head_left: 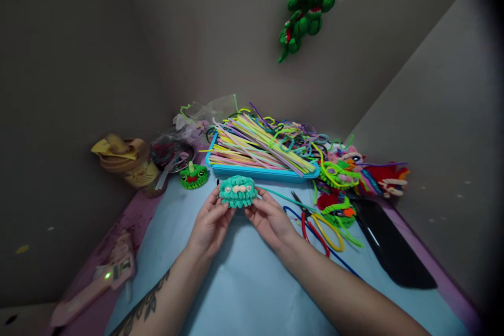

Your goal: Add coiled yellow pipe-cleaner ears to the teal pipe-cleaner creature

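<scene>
Left hand [210, 223]: fingertips pinched on the left edge of the teal pipe-cleaner figure [238, 191], thumb in front, palm turned inward.
Right hand [270, 218]: fingertips closed on the right edge of the same figure, thumb toward the camera, wrist angled in from the lower right.
Held thing: round and ruffled, with a pale bead strip across its face; raised just above the blue mat [236, 294], between the two hands and just in front of the tray.
Loose teal strand [284, 198]: runs from the figure's right side out over the mat toward the cutters.
Blue tray [255, 172]: just behind the figure, heaped with straight pipe cleaners [255, 147] in yellow, pink, purple and green.
Small green figure [194, 175]: on the mat left of the tray, apart from the left hand.
Red-handled cutters [311, 226]: flat on the mat beside the right wrist, next to a yellow loop [329, 232].
Finished pieces [366, 174]: bright pile at the right end of the tray.
Black slab [394, 249]: lying at the mat's right edge.
Pink glue gun [98, 279]: far left on the purple table, green light on.
Beige cup [128, 161]: left rear, near the small green figure.
Green bunch [309, 2]: hanging on the wall above.
</scene>
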Available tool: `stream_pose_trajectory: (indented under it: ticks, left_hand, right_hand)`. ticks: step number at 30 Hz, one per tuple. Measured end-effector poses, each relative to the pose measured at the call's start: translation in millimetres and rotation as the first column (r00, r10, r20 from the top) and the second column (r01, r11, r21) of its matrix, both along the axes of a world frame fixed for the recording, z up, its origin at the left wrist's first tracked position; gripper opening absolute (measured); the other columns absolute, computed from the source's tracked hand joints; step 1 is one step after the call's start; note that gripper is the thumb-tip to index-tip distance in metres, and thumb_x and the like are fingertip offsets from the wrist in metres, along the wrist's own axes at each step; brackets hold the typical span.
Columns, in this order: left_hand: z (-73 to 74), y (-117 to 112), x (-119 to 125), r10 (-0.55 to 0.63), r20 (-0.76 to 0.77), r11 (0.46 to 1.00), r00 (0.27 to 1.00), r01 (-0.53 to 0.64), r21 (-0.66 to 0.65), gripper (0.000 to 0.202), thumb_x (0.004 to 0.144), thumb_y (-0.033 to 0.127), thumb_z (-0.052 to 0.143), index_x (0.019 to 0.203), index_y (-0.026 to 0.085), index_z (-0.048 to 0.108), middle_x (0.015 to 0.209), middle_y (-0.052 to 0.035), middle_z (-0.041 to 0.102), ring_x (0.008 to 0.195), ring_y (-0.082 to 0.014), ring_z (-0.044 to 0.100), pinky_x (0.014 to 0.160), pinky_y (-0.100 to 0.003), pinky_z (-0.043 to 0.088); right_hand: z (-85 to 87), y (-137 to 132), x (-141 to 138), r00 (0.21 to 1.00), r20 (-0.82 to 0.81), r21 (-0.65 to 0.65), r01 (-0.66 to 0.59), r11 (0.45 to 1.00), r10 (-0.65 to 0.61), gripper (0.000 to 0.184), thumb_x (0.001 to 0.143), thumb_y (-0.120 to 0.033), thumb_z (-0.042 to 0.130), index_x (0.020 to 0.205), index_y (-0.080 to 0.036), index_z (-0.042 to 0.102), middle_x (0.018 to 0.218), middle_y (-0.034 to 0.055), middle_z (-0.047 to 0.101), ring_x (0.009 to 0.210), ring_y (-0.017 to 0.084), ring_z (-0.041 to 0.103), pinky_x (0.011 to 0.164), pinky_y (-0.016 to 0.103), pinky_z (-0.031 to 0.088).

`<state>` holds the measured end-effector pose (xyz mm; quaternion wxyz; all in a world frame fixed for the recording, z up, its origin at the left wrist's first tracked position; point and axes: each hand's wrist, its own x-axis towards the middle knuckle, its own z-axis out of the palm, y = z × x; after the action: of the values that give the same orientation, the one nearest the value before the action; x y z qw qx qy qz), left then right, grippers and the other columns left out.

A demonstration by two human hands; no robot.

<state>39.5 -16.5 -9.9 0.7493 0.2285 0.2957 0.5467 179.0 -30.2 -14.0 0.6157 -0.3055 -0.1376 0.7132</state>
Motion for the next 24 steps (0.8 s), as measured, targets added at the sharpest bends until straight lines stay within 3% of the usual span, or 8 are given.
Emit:
stream_pose_trajectory:
  ticks: [24]
  left_hand:
    - [-2.2,0.8,-2.3,0.015,-0.046,1.0,0.999,-0.013,0.027,0.051,0.067,0.013,0.072,0.115,0.022,0.059,0.109,-0.0049,0.064,0.093,-0.0151,0.061,0.08,-0.022,0.049]
  right_hand:
    - [0.4,-2.6,-3.2,0.999,-0.022,0.063,-0.031,0.998,0.032,0.045,0.06,-0.005,0.071,0.1,-0.021,0.055,0.084,-0.0005,0.065,0.075,0.013,0.063,0.067,0.025,0.052]
